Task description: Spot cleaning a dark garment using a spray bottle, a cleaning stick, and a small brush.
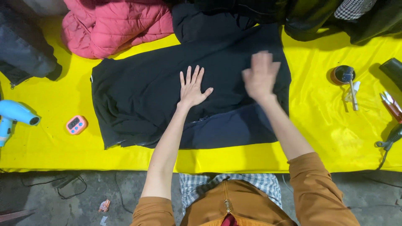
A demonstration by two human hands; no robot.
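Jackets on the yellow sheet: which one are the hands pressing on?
The black jacket spread flat in the middle; the pink jacket and grey jacket lie bunched, untouched.

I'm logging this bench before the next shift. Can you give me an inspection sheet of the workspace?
Surface: yellow cloth over the table.
Job's things: black jacket spread flat, zip along the near edge.
Clutter: pink jacket, dark clothes at the back, blue hairdryer, pink timer, round tin, scissors.
Grippers: left hand flat on the jacket, fingers spread; right hand on it, blurred.
Cables: thin cord on the floor.
Surroundings: grey floor with paper scraps.
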